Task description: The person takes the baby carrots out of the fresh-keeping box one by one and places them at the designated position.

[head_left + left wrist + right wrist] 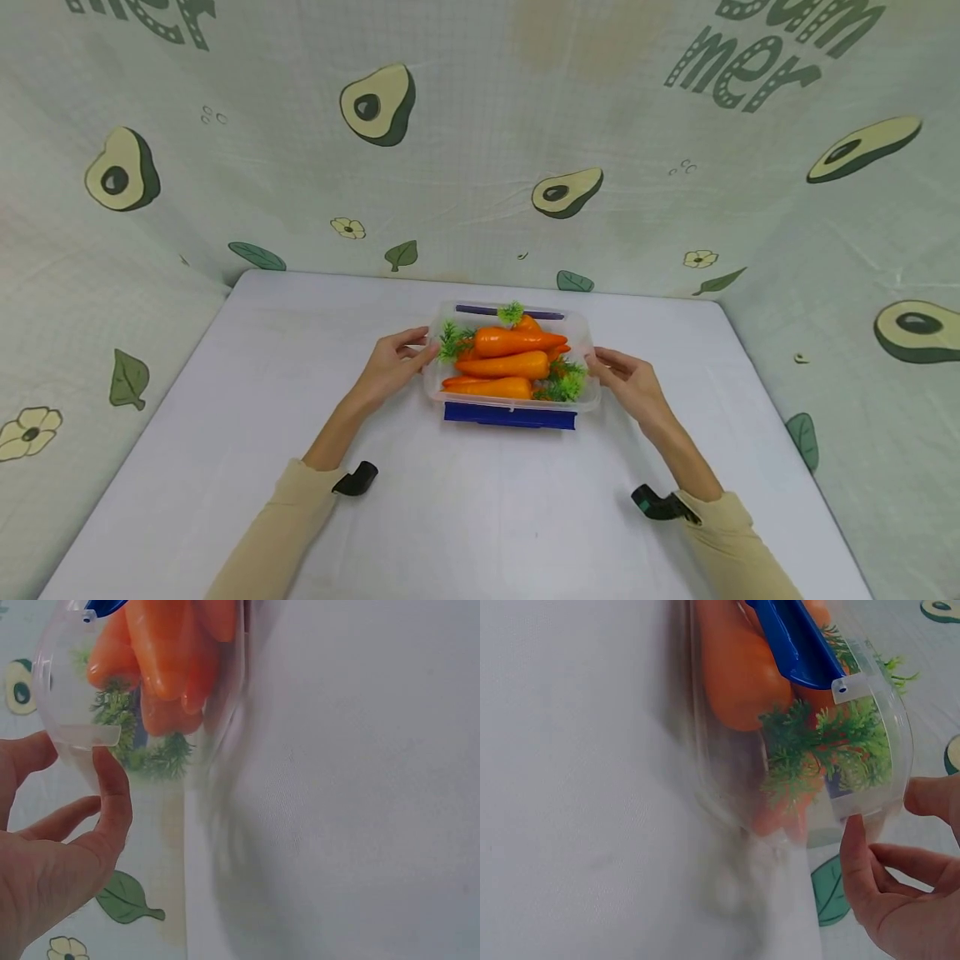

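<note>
Cloth backdrop (472,100): pale green-grey w/ avocado halves, leaves, flowers + dark lettering; hangs at back & both sides.
White tbl (225,400): fills lower half of head view.
Sleeves (258,542): beige, one per arm, coming in from bottom L & R.
Clear plastic box (517,406): approx. mid-tbl, twd far edge, betw. both hands, long side facing person; can't tell if base touches tbl.
Carrots (502,365): several, orange, heaped in box, mostly lying lengthwise.
L hand (392,360): at box's L end, thumb & fingers pinching the wall there.
R hand (633,387): at R end, likewise clamped on box betw. thumb & fingers.
Blue clips (510,416): near one juts out past front rim; 2nd along far side.
Green tops (566,383): feathery, at both ends of pile, 1 tuft by far rim.
Wrist cams (356,479): black, one at each cuff.
</note>
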A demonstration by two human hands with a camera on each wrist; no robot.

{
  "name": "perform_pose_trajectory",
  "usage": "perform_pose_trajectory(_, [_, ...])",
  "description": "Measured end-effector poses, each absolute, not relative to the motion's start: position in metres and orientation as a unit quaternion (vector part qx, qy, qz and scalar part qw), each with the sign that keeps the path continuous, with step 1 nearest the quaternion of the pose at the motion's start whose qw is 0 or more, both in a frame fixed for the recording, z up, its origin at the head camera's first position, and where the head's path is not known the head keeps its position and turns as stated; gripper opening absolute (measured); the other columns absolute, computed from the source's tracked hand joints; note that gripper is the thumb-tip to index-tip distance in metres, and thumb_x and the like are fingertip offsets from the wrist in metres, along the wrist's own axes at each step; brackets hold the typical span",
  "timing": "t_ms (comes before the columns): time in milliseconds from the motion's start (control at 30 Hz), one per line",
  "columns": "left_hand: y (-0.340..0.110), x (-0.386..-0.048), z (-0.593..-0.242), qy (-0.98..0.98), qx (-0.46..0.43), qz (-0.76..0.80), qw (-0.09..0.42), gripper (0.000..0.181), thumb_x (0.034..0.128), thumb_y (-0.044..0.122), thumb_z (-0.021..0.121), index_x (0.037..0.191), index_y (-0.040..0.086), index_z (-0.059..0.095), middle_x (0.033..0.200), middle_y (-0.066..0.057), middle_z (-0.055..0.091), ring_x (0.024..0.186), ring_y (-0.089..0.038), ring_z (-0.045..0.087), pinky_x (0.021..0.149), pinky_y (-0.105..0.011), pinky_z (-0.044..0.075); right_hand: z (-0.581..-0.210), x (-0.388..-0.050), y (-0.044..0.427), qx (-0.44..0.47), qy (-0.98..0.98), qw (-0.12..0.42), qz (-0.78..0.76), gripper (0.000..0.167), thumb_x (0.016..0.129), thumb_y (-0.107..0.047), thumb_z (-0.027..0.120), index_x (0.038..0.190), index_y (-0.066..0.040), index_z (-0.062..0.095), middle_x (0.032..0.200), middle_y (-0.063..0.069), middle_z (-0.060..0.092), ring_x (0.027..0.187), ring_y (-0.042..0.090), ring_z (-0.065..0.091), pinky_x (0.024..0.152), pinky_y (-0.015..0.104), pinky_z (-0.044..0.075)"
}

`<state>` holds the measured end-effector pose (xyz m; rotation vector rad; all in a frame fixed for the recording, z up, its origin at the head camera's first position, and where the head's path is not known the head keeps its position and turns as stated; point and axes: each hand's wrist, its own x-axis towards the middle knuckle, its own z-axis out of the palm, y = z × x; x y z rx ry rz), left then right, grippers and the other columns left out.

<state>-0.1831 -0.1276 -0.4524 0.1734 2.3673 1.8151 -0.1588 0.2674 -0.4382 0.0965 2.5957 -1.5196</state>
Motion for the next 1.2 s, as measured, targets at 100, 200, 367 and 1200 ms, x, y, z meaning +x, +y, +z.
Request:
perform_pose_trajectory(100, [-0.131,-0.179,-0.452,0.79,0.054,0.605,0.078,0.063,0.0998,0.03,0.071,0.149,-0.002,0.05,0.135,-0.023,0.058,0.102,-0.039,0.067,0.079,-0.026,0.056,-0.438,-0.157,0.265,0.032,0.859,0.069,-0.506,0.064,0.103,-0.045,0.061,0.149,-0.001,0.052,0.136,0.021,0.063,0.118,0.035,0.064,0.093,0.02,0.051])
perform_pose_trajectory(200, [-0.135,-0.176,-0.453,0.788,0.051,0.608,0.08,0.064,0.0989,0.032,0.072,0.149,-0.001,0.051,0.134,-0.022,0.059,0.1,-0.039,0.067,0.082,-0.033,0.057,-0.438,-0.155,0.263,0.031,0.859,0.072,-0.506,0.065,0.102,-0.046,0.062,0.148,-0.002,0.053,0.136,0.021,0.063,0.117,0.034,0.065,0.097,0.026,0.052])
perform_pose_trajectory(367, [-0.142,-0.169,-0.456,0.782,0.045,0.616,0.082,0.064,0.0991,0.03,0.072,0.149,-0.003,0.05,0.135,-0.023,0.058,0.102,-0.041,0.066,0.084,-0.039,0.058,-0.437,-0.15,0.257,0.026,0.862,0.075,-0.501,0.064,0.103,-0.045,0.062,0.147,-0.001,0.053,0.134,0.02,0.064,0.114,0.032,0.065,0.093,0.022,0.052])
perform_pose_trajectory(1200, [-0.144,-0.16,-0.453,0.798,0.012,0.598,0.074,0.063,0.1011,0.036,0.067,0.151,0.004,0.048,0.134,-0.02,0.059,0.104,-0.036,0.066,0.09,-0.041,0.057,-0.421,-0.147,0.253,-0.061,0.887,0.065,-0.454,0.055,0.105,-0.033,0.061,0.146,0.002,0.052,0.143,0.024,0.056,0.124,0.04,0.06,0.103,0.052,0.05])
